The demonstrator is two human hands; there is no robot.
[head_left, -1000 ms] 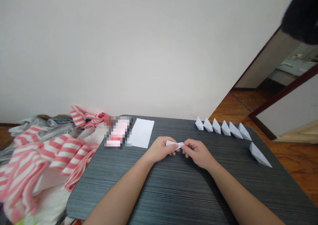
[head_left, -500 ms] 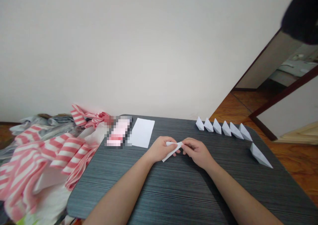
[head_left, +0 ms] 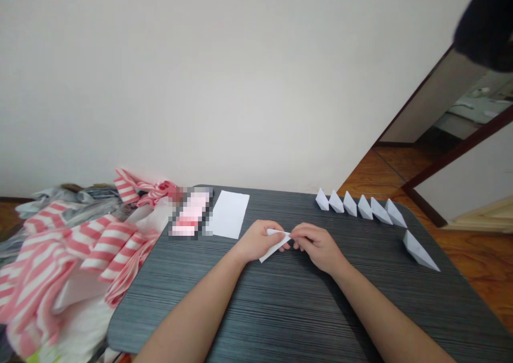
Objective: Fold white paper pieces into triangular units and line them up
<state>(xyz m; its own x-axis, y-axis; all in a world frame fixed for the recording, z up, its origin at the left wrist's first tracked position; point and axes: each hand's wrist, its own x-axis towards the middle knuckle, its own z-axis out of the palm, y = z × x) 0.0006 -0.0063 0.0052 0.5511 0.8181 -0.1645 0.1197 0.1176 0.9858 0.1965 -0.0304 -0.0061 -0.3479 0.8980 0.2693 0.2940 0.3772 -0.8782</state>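
You've got the folded white paper strip (head_left: pixel 277 240) pinched between both hands, right over the middle of the desk (head_left: pixel 244 320), and look at that change: its long pointed flap has swung out and now reaches down and left, past your left hand (head_left: pixel 256 241), clear of the fingers. Your left hand curls around the near part of the strip, fingers pressed together on it, while your right hand (head_left: pixel 316 247) has edged in and pinches the other end between fingertips and thumb, the hands almost touching. So the strip has gone from a tight bundle to an opened shape. Off to the right, six folded paper wedges (head_left: pixel 356 205) stand in their row, a seventh folded paper wedge (head_left: pixel 419 250) sits apart, and the blank white sheet (head_left: pixel 229 214) lies flat beyond your left hand.
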